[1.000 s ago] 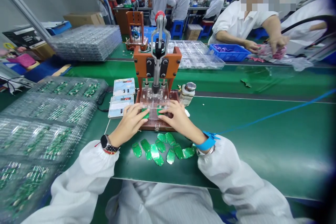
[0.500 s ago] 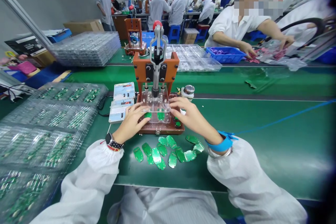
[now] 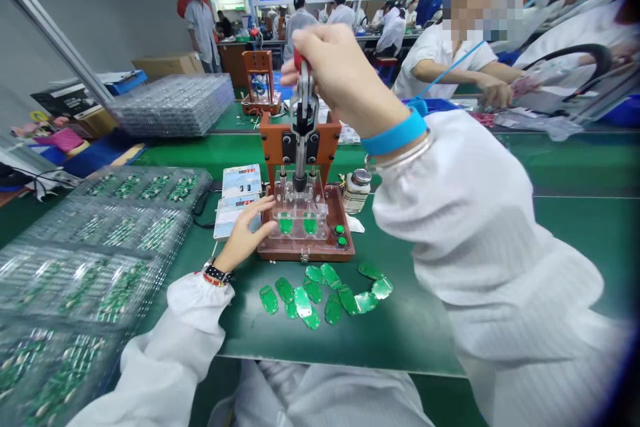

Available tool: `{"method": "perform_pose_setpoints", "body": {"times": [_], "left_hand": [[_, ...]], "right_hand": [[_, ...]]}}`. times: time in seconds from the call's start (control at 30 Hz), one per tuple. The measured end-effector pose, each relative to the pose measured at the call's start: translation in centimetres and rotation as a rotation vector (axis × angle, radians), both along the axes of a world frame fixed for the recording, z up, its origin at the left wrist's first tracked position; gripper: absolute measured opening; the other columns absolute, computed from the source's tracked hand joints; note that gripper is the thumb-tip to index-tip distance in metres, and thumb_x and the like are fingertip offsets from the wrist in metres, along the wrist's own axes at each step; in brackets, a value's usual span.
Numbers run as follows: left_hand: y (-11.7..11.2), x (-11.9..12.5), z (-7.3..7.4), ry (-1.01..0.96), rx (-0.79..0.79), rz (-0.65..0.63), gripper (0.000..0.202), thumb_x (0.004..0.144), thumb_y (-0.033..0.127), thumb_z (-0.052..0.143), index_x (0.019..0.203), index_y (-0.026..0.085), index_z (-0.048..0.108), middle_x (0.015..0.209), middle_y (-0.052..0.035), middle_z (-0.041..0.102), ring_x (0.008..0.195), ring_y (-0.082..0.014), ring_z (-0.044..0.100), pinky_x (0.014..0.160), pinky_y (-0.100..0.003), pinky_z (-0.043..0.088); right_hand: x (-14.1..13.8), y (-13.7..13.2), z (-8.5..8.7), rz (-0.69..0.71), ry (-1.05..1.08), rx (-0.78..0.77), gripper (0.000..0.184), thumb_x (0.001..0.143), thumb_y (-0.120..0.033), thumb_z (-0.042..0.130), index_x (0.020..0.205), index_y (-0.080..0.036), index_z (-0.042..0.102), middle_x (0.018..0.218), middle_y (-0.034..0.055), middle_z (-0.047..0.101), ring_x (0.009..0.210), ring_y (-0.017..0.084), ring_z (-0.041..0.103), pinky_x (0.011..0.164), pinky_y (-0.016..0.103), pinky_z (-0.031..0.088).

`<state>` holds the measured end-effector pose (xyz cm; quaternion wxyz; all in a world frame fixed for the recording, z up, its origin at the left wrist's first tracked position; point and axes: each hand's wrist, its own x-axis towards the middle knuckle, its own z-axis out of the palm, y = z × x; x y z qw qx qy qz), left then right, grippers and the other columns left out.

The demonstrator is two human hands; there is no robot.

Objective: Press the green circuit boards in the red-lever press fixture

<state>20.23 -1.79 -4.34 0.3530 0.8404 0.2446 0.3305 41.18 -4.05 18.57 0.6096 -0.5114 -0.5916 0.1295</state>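
My right hand (image 3: pixel 333 73) is wrapped round the red knob of the toggle clamp lever (image 3: pixel 304 103) on top of an orange and brown test fixture (image 3: pixel 306 256). My left hand (image 3: pixel 246 232), fingers apart, rests by the left edge of the fixture's clear acrylic plate (image 3: pixel 320 230). Two green circuit boards (image 3: pixel 285 223) lie side by side in the fixture, beneath or within the clear plate; which, I cannot tell. Two green buttons (image 3: pixel 341 241) sit at its right. In front, several loose green boards (image 3: pixel 303 302) are scattered on the green mat.
Stacked clear trays (image 3: pixel 115 240) with boards fill the left side. Two meters (image 3: pixel 242 180) with red digits stand left of the fixture, a metal-lidded jar (image 3: pixel 358 190) to its right. Across the bench, a co-worker (image 3: pixel 440 63) handles pink items. A second fixture (image 3: pixel 260 83) stands behind.
My right hand has risen from the right of the acrylic plate to the lever knob and closed on it. My left hand has shifted slightly left. The view has tilted a little.
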Motion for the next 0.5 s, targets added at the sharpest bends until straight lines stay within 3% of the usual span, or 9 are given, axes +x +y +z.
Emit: {"method": "perform_pose_setpoints", "body": {"times": [0.03, 0.1, 0.13, 0.2, 0.27, 0.37, 0.5], "left_hand": [[0.7, -0.5, 0.0, -0.006, 0.005, 0.047, 0.043, 0.089, 0.048, 0.051, 0.12, 0.019, 0.06, 0.133, -0.0106, 0.057, 0.126, -0.0268, 0.049, 0.109, -0.043, 0.034], [2.6, -1.5, -0.1, 0.063, 0.023, 0.113, 0.044, 0.091, 0.049, 0.046, 0.116, 0.016, 0.061, 0.127, -0.0114, 0.061, 0.121, -0.0265, 0.054, 0.106, -0.042, 0.037], [3.6, -2.0, -0.2, 0.123, 0.032, 0.126, 0.046, 0.091, 0.05, 0.045, 0.116, 0.016, 0.062, 0.124, -0.0116, 0.063, 0.119, -0.0266, 0.055, 0.105, -0.042, 0.038], [5.7, -3.0, -0.4, 0.219, 0.048, 0.124, 0.049, 0.088, 0.054, 0.047, 0.114, 0.016, 0.063, 0.122, -0.0122, 0.064, 0.118, -0.0281, 0.056, 0.105, -0.043, 0.038], [7.5, -3.6, -0.7, 0.261, 0.064, 0.114, 0.054, 0.083, 0.059, 0.054, 0.114, 0.016, 0.065, 0.125, -0.0128, 0.062, 0.124, -0.032, 0.05, 0.109, -0.047, 0.03], [9.4, -4.0, -1.0, 0.453, 0.165, 0.082, 0.073, 0.074, 0.065, 0.062, 0.131, 0.021, 0.054, 0.144, -0.0125, 0.046, 0.138, -0.0388, 0.028, 0.111, -0.055, 0.016], [10.6, -3.7, -1.2, 0.786, 0.276, -0.029, 0.103, 0.071, 0.069, 0.063, 0.151, 0.022, 0.018, 0.157, -0.0145, 0.019, 0.144, -0.0403, 0.006, 0.11, -0.059, 0.008]], "right_hand": [[-0.7, -0.7, 0.2, 0.023, -0.045, 0.08, 0.01, 0.096, -0.012, 0.044, 0.092, -0.015, 0.053, 0.08, -0.0014, 0.06, 0.074, 0.009, 0.065, 0.072, 0.022, 0.058], [-2.2, -3.2, -0.7, 0.042, -0.198, 0.297, 0.029, 0.092, -0.004, 0.044, 0.12, -0.007, 0.043, 0.114, 0.005, 0.056, 0.108, 0.009, 0.059, 0.088, 0.02, 0.053], [-2.9, -4.7, -1.7, 0.043, -0.308, 0.416, 0.038, 0.091, -0.001, 0.043, 0.128, -0.002, 0.036, 0.126, 0.0094, 0.051, 0.12, 0.011, 0.052, 0.095, 0.022, 0.05], [-4.1, -7.2, -4.8, -0.012, -0.473, 0.569, 0.036, 0.092, 0.0, 0.04, 0.128, -0.003, 0.04, 0.131, 0.013, 0.051, 0.125, 0.015, 0.049, 0.101, 0.03, 0.048], [-4.9, -8.9, -8.3, -0.093, -0.488, 0.594, 0.034, 0.093, -0.001, 0.039, 0.12, -0.018, 0.05, 0.12, 0.0066, 0.06, 0.119, 0.018, 0.054, 0.101, 0.037, 0.049], [-5.2, -9.5, -12.2, -0.018, -0.403, 0.491, 0.036, 0.091, 0.001, 0.038, 0.114, -0.022, 0.053, 0.123, 0.007, 0.057, 0.13, 0.024, 0.045, 0.106, 0.047, 0.043], [-5.0, -9.3, -13.1, 0.105, -0.306, 0.429, 0.041, 0.087, 0.005, 0.035, 0.114, -0.021, 0.053, 0.126, 0.0076, 0.054, 0.134, 0.023, 0.038, 0.112, 0.049, 0.035]]}}
